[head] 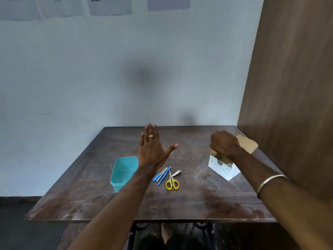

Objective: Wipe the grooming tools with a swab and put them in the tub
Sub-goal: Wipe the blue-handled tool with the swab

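A teal plastic tub (122,173) stands on the dark wooden table (198,201), left of centre. Right of it lie the grooming tools: yellow-handled scissors (172,183), a metal nail clipper (177,173), and blue-handled files (163,175). A white swab box (222,168) with its brown flap open stands at the right. My left hand (153,147) hovers flat above the table, fingers straight and thumb spread. My right hand (224,143) sits over the box's open top with fingers curled downward; what they hold is hidden.
A brown wooden panel (292,87) rises along the table's right edge. A grey wall (108,78) stands behind the table. The table's front edge lies close to me, with dark floor to the left.
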The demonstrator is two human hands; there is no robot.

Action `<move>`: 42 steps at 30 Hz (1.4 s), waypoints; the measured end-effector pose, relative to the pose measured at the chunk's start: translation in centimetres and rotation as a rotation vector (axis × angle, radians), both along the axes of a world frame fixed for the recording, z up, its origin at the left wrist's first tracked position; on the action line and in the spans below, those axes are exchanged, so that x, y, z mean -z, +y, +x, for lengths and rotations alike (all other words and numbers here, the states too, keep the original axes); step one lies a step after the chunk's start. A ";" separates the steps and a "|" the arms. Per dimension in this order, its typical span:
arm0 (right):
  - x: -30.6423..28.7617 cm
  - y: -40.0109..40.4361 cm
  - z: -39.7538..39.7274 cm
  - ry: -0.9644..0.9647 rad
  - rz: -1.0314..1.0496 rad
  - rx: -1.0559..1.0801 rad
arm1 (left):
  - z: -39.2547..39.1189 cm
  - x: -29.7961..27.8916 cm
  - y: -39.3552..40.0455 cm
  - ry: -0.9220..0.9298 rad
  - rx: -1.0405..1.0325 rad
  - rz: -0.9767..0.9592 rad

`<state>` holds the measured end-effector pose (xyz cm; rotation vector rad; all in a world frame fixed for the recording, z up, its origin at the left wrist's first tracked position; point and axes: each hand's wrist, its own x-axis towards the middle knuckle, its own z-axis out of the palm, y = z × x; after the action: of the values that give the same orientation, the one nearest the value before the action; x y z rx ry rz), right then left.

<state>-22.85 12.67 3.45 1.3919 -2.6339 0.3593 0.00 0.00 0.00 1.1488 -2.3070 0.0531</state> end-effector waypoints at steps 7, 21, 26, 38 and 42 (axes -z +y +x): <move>2.1 0.2 -2.6 -0.245 0.235 0.040 | 0.7 3.4 -0.9 -0.202 -0.049 0.300; 4.4 -0.6 -4.4 -0.218 0.460 0.093 | 1.5 5.6 -2.2 -0.344 0.037 0.360; 4.0 -0.2 -3.8 -0.117 0.499 0.088 | 1.6 5.5 -2.7 -0.373 0.037 0.413; 4.0 0.0 -3.3 -0.060 0.427 0.109 | 1.7 4.2 -2.1 -0.270 -0.011 0.573; 3.8 0.4 -3.5 -0.119 0.313 0.152 | 2.0 3.8 -1.8 -0.239 -0.013 0.567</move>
<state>-26.32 13.03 -0.33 1.2709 -2.9730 0.0100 2.02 -1.81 -3.79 1.4937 -2.6114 -0.5166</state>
